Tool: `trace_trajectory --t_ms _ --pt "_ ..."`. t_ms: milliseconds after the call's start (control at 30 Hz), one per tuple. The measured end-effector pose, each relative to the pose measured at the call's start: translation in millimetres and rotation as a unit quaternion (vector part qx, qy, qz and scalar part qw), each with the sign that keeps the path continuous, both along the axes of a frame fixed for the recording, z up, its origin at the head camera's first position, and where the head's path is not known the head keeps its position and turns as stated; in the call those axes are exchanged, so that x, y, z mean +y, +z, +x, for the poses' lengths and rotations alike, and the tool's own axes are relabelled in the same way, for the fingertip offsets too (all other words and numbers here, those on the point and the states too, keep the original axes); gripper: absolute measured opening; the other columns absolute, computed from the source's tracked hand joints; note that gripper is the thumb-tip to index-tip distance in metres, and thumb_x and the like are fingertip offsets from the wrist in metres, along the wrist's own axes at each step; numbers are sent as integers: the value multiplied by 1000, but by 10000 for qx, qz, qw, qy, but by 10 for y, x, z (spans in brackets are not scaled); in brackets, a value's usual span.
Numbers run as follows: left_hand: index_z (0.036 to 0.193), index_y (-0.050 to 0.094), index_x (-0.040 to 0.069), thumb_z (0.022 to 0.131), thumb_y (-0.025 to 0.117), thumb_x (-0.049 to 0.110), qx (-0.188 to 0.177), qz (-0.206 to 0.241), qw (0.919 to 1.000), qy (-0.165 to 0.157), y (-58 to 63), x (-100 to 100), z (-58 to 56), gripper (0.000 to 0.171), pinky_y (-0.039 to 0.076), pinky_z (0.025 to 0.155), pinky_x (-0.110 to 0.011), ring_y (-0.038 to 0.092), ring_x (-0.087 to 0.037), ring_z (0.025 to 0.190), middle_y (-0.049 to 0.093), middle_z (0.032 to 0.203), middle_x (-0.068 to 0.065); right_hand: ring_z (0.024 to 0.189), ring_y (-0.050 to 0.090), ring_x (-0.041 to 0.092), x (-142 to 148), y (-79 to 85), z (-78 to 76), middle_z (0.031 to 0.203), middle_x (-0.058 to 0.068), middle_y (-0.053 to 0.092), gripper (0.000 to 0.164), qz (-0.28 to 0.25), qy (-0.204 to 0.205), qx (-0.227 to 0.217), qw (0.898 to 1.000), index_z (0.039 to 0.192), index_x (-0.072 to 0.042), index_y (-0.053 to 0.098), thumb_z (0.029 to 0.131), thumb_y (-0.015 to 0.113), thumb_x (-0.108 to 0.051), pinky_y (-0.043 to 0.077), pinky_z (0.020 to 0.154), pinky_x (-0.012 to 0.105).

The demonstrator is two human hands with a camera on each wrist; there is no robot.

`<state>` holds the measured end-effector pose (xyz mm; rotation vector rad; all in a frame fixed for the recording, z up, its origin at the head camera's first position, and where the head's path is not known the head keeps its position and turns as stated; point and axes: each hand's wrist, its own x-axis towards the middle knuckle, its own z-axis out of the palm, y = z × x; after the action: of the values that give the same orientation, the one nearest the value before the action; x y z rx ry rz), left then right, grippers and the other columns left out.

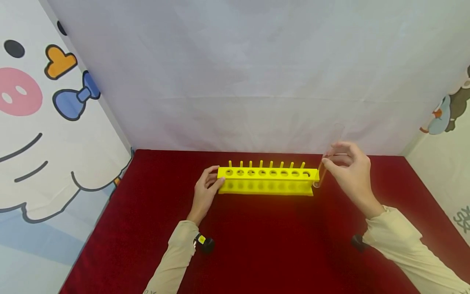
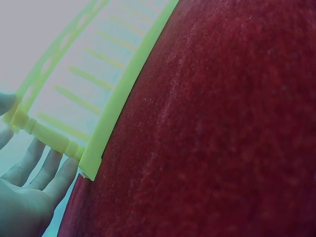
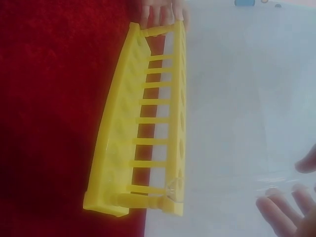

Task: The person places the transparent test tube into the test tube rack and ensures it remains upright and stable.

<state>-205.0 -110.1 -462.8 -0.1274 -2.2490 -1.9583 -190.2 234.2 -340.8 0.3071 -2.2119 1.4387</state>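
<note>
Well, the left hand (image 1: 205, 190) holds the yellow rack (image 1: 267, 178) at its nine o'clock end, probably so it won't slide on the red cloth (image 1: 257, 237). At three o'clock, the right hand (image 1: 350, 171) pinches a tilted clear tube (image 1: 321, 173).

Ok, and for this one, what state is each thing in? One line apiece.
Yellow rack: upright on the red cloth, all eight holes empty.
Pegs: upright, bare.
Test tube: clear, tilted, out of the holes, lower end by the rack's right end; contact unclear.
Left grip: holding the rack's left end.
Right grip: holding the test tube.
Red cloth: spread flat.
White backdrop: hanging, lightly creased.
</note>
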Motion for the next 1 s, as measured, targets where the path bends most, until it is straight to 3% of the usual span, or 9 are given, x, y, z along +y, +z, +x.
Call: trace_trajectory --t_ms 167,400,567,800,1000 --pt "135 50 12 90 66 25 21 81 10000 39 -216 -34 -114 49 47 84 -32 55 -26 107 59 116 -15 76 64 4 -24 32 11 93 22 62 30 35 -54 -34 10000 108 7 54 81 67 7 49 69 14" --pt "133 51 16 89 67 29 141 20 9998 121 -261 -23 -129 48 47 86 -34 56 -22 104 60 114 -10 76 64 4 -56 55 9 92 18 60 30 -86 44 47 9999 108 5 56 80 67 9 49 67 13" --pt "133 51 13 90 66 25 35 117 9999 33 -203 -32 -107 47 47 83 -30 55 -27 107 59 116 -15 76 63 3 -75 63 3 93 16 59 32 5 -39 70 10000 109 8 54 80 68 7 49 67 13" --pt "133 50 7 91 63 15 34 3 10000 -5 52 7 34 44 48 81 -27 55 -31 107 58 116 -21 77 63 4 -97 68 -28 95 19 59 34 -19 -33 59 10000 110 12 52 80 67 8 49 68 13" --pt "133 50 7 92 63 15 56 -3 10000 -17 75 14 48 44 48 82 -30 55 -32 107 58 116 -21 76 63 5 -111 92 -60 92 17 60 30 -102 -55 94 9999 106 10 53 79 67 9 49 67 14"
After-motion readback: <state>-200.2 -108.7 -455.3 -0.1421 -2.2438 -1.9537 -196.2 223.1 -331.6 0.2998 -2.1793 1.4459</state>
